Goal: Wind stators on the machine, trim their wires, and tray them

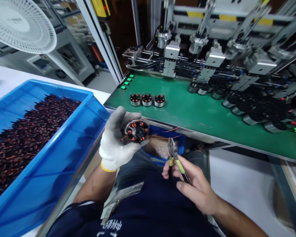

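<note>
My left hand (117, 141), in a white and grey work glove with a yellow cuff, grips a motor stator (137, 131) by its rim. Copper windings and black plastic show on the stator's face, and thin copper wires (166, 131) trail from it to the right. Bare, my right hand (191, 181) is wrapped round the yellow and black handles of diagonal cutting pliers (173, 149). The pliers' jaws point upward near the loose wire ends, apart from the stator. Three more stators (147, 100) stand in a row on the green work surface (182, 105) beyond my left hand.
On the left, a large blue bin (88, 108) holds many small black and copper parts. A winding machine (212, 56) spans the back, with several stators (251, 108) below it at right. A blue box (181, 144) sits under the table edge. A white fan (19, 24) stands upper left.
</note>
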Tool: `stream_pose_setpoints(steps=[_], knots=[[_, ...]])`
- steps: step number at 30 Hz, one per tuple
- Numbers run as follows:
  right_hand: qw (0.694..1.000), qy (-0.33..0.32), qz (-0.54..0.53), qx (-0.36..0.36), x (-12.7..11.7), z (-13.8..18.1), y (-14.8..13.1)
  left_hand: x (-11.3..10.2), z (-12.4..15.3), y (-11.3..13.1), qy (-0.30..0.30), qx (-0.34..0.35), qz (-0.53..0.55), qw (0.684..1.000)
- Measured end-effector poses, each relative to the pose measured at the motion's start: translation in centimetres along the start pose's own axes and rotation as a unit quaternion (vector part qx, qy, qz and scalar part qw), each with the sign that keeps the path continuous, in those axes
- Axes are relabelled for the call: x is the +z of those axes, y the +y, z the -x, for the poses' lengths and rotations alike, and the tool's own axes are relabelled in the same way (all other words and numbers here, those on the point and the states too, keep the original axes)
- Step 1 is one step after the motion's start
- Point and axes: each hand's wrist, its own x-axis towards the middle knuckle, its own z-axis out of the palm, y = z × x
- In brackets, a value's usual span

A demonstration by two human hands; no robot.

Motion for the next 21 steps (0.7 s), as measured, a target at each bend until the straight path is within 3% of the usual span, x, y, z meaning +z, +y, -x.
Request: stream_pose_setpoints(steps=[5, 8, 13, 17, 21], knots=[[0.999, 0.024, 0.025, 0.012, 0.1, -0.1, 0.0, 0.1, -0.2, -0.2, -0.004, -0.023, 0.022, 0.999], [0.997, 0.045, 0.053, 0.024, -1.2, -0.1, -0.7, -0.2, -0.5, -0.6, -0.032, -0.036, 0.044, 0.998], [0.968, 0.095, 0.224, -0.058, -4.6, -0.9, -5.4, -0.7, -0.8, -1.6, -0.134, -0.064, 0.091, 0.985], [0.947, 0.035, 0.298, -0.116, -4.6, -2.9, -9.5, -0.2, -0.4, -1.7, -0.215, -0.033, 0.086, 0.972], [0.940, -0.043, 0.316, -0.124, -2.2, -5.0, -10.8, 0.2, 0.2, -0.9, -0.258, -0.034, 0.053, 0.964]])
